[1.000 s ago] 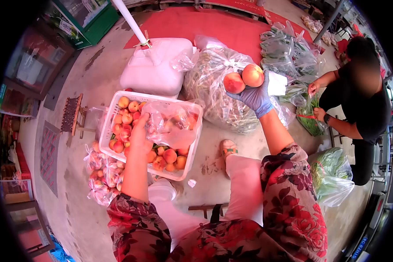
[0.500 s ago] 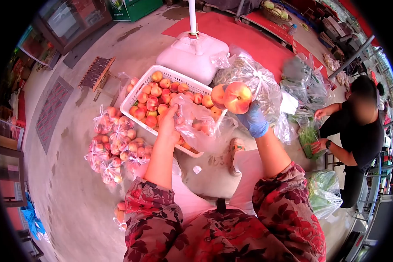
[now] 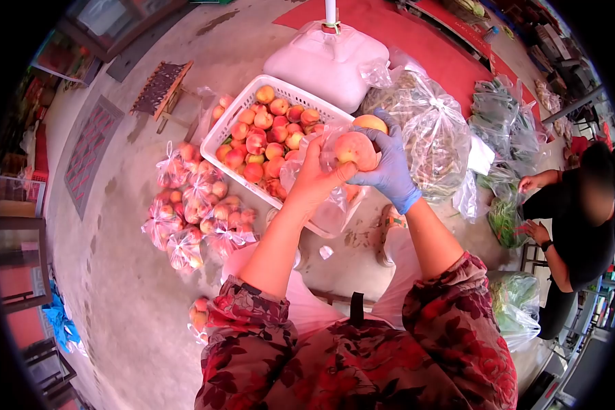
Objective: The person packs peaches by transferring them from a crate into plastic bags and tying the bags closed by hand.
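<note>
In front of my chest my two hands meet over a white perforated crate [image 3: 311, 96] of red-yellow peaches. My right hand [image 3: 394, 172], in a blue glove, is closed round two peaches: a pinkish peach [image 3: 355, 151] in front and a yellower peach [image 3: 370, 123] behind it. Bare fingers of my left hand [image 3: 311, 183] hold a clear plastic bag [image 3: 332, 210] by its upper part. The pinkish peach is at the bag's mouth, and my left thumb and fingers are close against it; whether it is inside the plastic is hard to tell.
Tied bags of peaches [image 3: 191, 208] lie on the floor to the left. Behind the crate stands a pale umbrella base [image 3: 335, 65]. Large clear bags of produce [image 3: 436, 140] sit to the right, where a person in black [image 3: 560, 212] handles greens [image 3: 504, 222]. A low stool [image 3: 160, 89] stands farther left.
My right hand has brought the two peaches leftward to my left hand and the bag. The bag has moved right with my left hand. My view has shifted slightly.
</note>
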A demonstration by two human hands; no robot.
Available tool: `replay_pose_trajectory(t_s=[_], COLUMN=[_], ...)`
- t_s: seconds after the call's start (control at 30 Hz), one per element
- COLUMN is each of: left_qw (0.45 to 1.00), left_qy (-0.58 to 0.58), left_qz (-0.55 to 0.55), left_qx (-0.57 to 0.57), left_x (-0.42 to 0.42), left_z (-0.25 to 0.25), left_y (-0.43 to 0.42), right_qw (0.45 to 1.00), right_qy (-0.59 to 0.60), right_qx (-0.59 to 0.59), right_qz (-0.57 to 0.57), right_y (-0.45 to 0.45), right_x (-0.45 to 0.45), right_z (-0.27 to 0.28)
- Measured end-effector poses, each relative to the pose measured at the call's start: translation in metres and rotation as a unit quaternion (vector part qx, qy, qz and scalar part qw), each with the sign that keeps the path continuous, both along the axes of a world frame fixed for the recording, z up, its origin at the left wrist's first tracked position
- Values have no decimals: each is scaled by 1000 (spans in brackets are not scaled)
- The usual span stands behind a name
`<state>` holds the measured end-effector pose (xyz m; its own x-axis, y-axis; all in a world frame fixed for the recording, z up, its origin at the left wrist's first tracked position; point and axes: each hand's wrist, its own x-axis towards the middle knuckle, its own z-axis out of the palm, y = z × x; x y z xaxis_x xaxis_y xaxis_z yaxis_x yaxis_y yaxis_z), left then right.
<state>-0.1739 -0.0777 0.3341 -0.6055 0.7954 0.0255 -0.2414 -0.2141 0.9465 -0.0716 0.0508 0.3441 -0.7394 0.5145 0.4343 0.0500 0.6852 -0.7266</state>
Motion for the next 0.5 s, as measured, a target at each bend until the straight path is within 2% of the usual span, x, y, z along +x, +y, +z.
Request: replay_pose_trajectory(t_s=[0.1,0.2,0.3,0.4,0.5], left_qw=[998,979,941,977,981], left_qy=[50,170,317,192,155], left_qz=[-22,-65,-1,20,71], left_qx=[-22,-97,-118,-85,-88], left_x=[-1,-9,-6,-2,-4], left_z=[12,1,-1,-6,-11], left_y=[1,6,6,11,14], right_qw=[999,998,997,997,999], right_qy=[-14,-23,-20,-30,-35], right_qx=[31,65,76,71,28], right_qz=[0,2,6,9,30], right_y=[2,0,-1,-6,-9], right_x=[-2,-2,2,4,9], right_z=[-9,-5,-5,2,4])
